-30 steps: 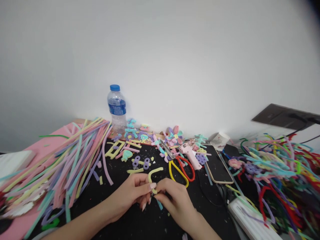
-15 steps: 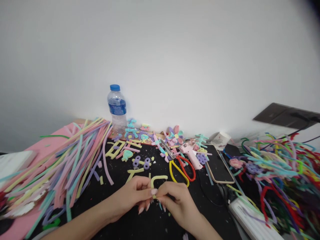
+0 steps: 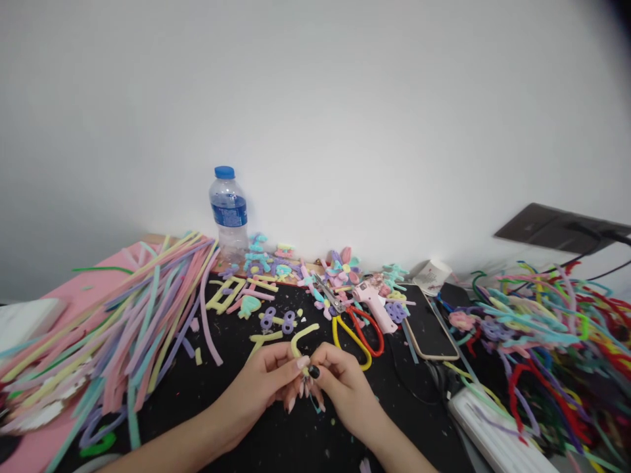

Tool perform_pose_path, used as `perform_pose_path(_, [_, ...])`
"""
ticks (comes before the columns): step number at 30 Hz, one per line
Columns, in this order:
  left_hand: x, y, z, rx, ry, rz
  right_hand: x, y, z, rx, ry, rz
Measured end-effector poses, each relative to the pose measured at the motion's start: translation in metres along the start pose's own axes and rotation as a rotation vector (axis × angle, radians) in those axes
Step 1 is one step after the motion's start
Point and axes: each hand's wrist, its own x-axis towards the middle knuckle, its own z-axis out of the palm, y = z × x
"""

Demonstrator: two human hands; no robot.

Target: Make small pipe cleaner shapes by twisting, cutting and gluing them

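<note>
Between my fingers is a pale yellow pipe cleaner (image 3: 299, 339), its free end curving up and to the right. My left hand (image 3: 269, 378) pinches its lower part between thumb and fingers. Close against it, my right hand (image 3: 345, 383) is closed at the same spot, where the lower end is mostly hidden by fingertips. Just beyond my hands lie yellow pieces (image 3: 266, 337) and a yellow strip with purple loops (image 3: 277, 320). Scissors (image 3: 352, 335) with one yellow and one red handle rest beyond my right hand.
Many pastel pipe cleaners (image 3: 162, 315) heap at the left on a pink surface (image 3: 106, 279). A water bottle (image 3: 229, 213) stands by the wall. To the right are a pink glue gun (image 3: 377, 307), a phone (image 3: 431, 325), a white power strip (image 3: 493, 427) and tangled pipe cleaners (image 3: 542, 328).
The yellow pipe cleaner's free end has tilted upward and left, its bend now wider. My right hand has rotated a little, and the fingers of both hands have shifted around the lower end.
</note>
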Motion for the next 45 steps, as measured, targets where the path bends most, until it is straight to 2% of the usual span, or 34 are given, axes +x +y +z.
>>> perform_pose_path(4, [-0.002,-0.004,0.001,-0.046,-0.01,-0.02,0.002,0.004,0.004,0.066,-0.023,0.018])
perform_pose_path(8, [-0.001,-0.008,0.0,-0.064,-0.025,-0.044,0.001,0.008,0.004,-0.013,0.003,0.02])
perform_pose_path(16, [0.0,-0.007,0.002,0.023,0.009,-0.078,-0.002,0.01,0.007,-0.045,0.025,0.047])
perform_pose_path(27, [0.001,-0.013,0.003,0.068,0.039,-0.016,0.006,0.015,0.015,0.113,0.036,0.117])
perform_pose_path(35, [0.0,-0.011,0.002,0.156,0.138,0.053,0.005,0.015,0.014,0.208,0.022,0.123])
perform_pose_path(38, [-0.001,-0.012,0.002,0.224,0.161,0.065,0.002,0.013,0.015,0.089,0.019,0.051])
perform_pose_path(45, [0.004,-0.014,-0.001,0.174,0.049,0.039,-0.001,0.007,0.009,-0.316,0.071,-0.111])
